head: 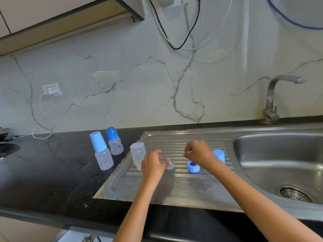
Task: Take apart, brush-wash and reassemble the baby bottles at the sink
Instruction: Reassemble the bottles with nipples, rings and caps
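Marble wall [122, 84] backs my dark worktop [52, 172]. Two capped bottles [103, 154] stand left. On the drainboard [174, 186]: inverted bottle [138, 152], collar [193, 166]. Left hand [153, 165] pinches the teat [170, 164]; right hand [199, 152] grips something small. Risk: the slippery teat escapes toward the sink [279, 163].

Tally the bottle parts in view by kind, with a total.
Capped bottles: 2, flat-capped and dome-capped
Bare bottle bodies: 1
Loose blue caps: 1
Blue collar rings: 1
Clear teats: 1
Total: 6
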Demonstrator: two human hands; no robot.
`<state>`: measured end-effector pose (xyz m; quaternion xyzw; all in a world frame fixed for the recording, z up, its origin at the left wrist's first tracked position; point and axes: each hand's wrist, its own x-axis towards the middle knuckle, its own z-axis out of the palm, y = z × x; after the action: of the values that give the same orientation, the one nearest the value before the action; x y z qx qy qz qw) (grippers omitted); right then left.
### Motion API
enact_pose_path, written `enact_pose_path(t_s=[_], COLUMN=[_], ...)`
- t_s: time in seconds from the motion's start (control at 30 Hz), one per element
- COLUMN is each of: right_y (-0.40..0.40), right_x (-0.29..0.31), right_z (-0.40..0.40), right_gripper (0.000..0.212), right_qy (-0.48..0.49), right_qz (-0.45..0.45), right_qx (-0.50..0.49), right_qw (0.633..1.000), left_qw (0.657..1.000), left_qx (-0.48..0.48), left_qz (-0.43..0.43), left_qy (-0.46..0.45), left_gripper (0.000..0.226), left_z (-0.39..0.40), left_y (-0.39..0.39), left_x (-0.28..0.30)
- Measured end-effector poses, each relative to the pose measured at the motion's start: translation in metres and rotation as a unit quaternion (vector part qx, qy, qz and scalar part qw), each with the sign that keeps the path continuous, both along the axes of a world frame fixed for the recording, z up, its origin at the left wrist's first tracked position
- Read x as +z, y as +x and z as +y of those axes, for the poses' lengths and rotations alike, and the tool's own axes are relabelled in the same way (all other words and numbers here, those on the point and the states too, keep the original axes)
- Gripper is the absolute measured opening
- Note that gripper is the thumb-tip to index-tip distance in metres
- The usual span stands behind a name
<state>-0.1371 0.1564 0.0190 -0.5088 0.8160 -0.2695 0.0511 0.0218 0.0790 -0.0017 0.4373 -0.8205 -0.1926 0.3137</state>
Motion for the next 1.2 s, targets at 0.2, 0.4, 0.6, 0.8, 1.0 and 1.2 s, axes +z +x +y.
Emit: enact_pose_path(t_s=[0.2,0.4,0.6,0.8,1.0,1.2], right_y=[0.001,-0.008,-0.035,-0.088,-0.124,-0.137], right_x=[-0.018,-0.023,0.007,0.018,0.003,-0.002], right_z=[0.007,0.006,0.041,0.086,0.104,0.1], right_gripper=[0.032,0.034,0.03,0.03,0.038,0.041], right_qy=[0.09,0.056,-0.125,-0.251,-0.365,-0.388], right_qz=[0.069,0.06,-0.017,-0.117,-0.201,-0.24], right_qx=[0.056,0.073,0.069,0.017,-0.028,-0.02], right_qw=[0.992,0.994,0.99,0.961,0.909,0.89], left_qw=[0.994,0.998,0.986,0.957,0.942,0.919], left_qx=[0.012,-0.02,-0.071,-0.133,-0.188,-0.202], left_qz=[-0.11,-0.054,0.122,0.219,0.25,0.299], left_qy=[-0.005,0.021,0.085,0.136,0.126,0.161], left_gripper=[0.035,0.012,0.021,0.029,0.024,0.04], left_z=[-0.015,-0.02,-0.007,0.022,0.053,0.072], left_y=[-0.022,-0.028,-0.047,-0.099,-0.164,-0.19], left_x=[-0.002,-0.002,0.007,0.024,0.041,0.037])
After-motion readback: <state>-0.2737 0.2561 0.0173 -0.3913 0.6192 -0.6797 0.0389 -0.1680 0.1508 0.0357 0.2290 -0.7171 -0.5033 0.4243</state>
